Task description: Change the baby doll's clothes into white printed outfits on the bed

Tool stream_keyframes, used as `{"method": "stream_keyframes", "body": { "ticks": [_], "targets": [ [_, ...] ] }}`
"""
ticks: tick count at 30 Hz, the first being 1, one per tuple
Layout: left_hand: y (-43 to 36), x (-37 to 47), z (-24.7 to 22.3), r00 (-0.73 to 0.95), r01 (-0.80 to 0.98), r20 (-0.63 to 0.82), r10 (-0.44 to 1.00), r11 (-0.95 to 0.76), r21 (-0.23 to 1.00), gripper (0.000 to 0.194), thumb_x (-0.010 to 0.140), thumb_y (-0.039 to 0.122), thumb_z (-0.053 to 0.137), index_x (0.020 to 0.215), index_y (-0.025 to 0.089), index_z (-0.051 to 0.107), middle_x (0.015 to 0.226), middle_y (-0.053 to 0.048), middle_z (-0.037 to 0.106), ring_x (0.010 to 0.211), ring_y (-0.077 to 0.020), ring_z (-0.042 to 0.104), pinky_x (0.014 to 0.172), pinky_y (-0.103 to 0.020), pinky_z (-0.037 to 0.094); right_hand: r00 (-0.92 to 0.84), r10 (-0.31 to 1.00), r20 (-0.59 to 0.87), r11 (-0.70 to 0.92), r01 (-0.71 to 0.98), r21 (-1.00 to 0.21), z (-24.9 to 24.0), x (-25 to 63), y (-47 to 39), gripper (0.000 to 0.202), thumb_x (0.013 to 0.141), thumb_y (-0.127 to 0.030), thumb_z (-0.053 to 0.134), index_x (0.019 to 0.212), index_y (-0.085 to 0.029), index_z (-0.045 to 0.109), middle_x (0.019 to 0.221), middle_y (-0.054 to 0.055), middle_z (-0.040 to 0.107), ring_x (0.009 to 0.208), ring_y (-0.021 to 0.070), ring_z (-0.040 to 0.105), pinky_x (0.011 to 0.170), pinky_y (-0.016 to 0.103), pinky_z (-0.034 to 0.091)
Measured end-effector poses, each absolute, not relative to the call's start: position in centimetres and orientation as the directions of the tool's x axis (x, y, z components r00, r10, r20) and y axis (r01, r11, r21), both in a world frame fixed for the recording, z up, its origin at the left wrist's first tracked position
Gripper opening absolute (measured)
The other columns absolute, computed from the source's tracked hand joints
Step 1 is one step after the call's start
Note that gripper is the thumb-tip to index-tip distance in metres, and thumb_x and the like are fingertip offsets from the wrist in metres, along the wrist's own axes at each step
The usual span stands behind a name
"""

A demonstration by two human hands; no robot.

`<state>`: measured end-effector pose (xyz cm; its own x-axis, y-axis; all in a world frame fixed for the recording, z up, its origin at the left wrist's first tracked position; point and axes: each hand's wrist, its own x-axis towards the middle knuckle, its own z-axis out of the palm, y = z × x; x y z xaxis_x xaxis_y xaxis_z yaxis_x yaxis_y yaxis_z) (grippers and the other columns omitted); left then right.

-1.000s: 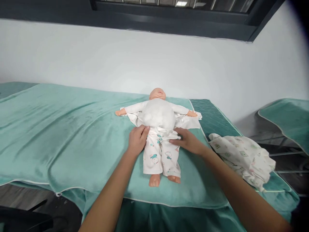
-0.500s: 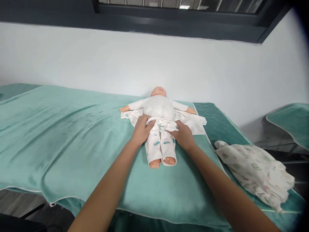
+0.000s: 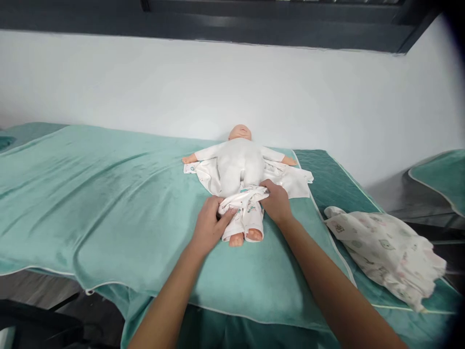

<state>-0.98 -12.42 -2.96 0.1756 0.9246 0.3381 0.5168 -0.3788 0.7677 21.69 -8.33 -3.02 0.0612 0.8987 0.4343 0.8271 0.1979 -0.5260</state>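
Observation:
A baby doll with a white cloth body lies on its back, arms spread and feet toward me. White printed pants are bunched around its lower legs, with both feet showing at the cuffs. My left hand is closed on the waistband at the left side. On the right, my right hand pinches the waistband a little higher, by the doll's thigh. An opened white top is spread beneath the doll's torso and arms.
A green sheet covers the bed under the doll. A crumpled white printed cloth lies at the right edge. Behind the bed rises a white wall with a dark window frame above.
The pants' waistband has come down from the doll's waist toward its shins, uncovering the white hips and thighs. My left hand has moved lower, and the camera has tilted slightly down.

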Motion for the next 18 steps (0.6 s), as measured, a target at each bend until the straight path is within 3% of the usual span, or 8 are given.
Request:
{"method": "stream_keyframes", "body": {
  "ticks": [4,7,10,13,15,18],
  "targets": [
    [-12.2,-0.9,-3.1,0.179,0.536,0.385,0.905,-0.418,0.734,0.019,0.093,0.040,0.056,0.098,0.022,0.056,0.099,-0.003,0.060,0.094,-0.0194,0.054,0.083,-0.033,0.041,0.060,0.931,0.360,0.199,0.744,-0.638,-3.1,20.8,-11.8,0.002,0.076,-0.022,0.058,0.076,-0.021,0.059,0.069,0.000,0.062,0.070,0.0179,0.055,0.064,0.026,0.034],
    [-12.0,-0.9,-3.1,0.180,0.530,0.415,0.892,-0.444,0.723,0.012,0.092,0.032,0.055,0.098,0.021,0.056,0.101,-0.003,0.059,0.095,-0.0190,0.054,0.086,-0.033,0.042,0.003,0.949,0.315,0.222,0.703,-0.676,-3.2,20.1,-14.7,0.019,0.083,-0.032,0.058,0.069,-0.021,0.054,0.068,-0.001,0.060,0.071,0.0179,0.054,0.065,0.027,0.036],
    [-12.0,-1.1,-3.1,0.151,0.525,0.431,0.890,-0.442,0.728,0.010,0.091,0.028,0.055,0.098,0.021,0.055,0.098,-0.003,0.057,0.094,-0.0186,0.053,0.085,-0.032,0.042,-0.097,0.950,0.296,0.288,0.634,-0.718,-3.1,19.9,-16.3,0.022,0.089,-0.043,0.057,0.089,-0.021,0.061,0.087,0.002,0.066,0.086,0.0214,0.058,0.078,0.032,0.043],
    [-11.8,-1.2,-3.0,0.108,0.506,0.445,0.889,-0.435,0.745,0.008,0.089,0.023,0.055,0.096,0.020,0.055,0.097,-0.002,0.055,0.093,-0.0181,0.052,0.085,-0.032,0.042,-0.197,0.936,0.292,0.351,0.572,-0.741,-3.0,19.9,-17.0,0.055,0.076,-0.053,0.073,0.119,-0.023,0.056,0.115,0.006,0.064,0.107,0.0271,0.057,0.092,0.039,0.044],
    [-11.7,-1.3,-2.9,0.096,0.492,0.451,0.887,-0.436,0.753,0.005,0.089,0.023,0.055,0.094,0.020,0.055,0.097,-0.002,0.055,0.094,-0.0179,0.052,0.086,-0.032,0.042,-0.220,0.928,0.301,0.372,0.587,-0.719,-3.1,19.9,-17.3,0.072,0.065,-0.054,0.082,0.122,-0.022,0.053,0.118,0.008,0.062,0.110,0.0296,0.056,0.094,0.042,0.044],
    [-11.6,-1.4,-2.7,0.101,0.483,0.443,0.891,-0.433,0.761,0.004,0.088,0.024,0.055,0.091,0.020,0.056,0.097,-0.002,0.055,0.095,-0.0178,0.053,0.086,-0.031,0.041,-0.198,0.919,0.341,0.386,0.629,-0.675,-3.4,19.6,-17.5,0.064,0.068,-0.048,0.082,0.117,-0.020,0.052,0.110,0.008,0.061,0.104,0.0292,0.057,0.093,0.044,0.045]
  ]
}}
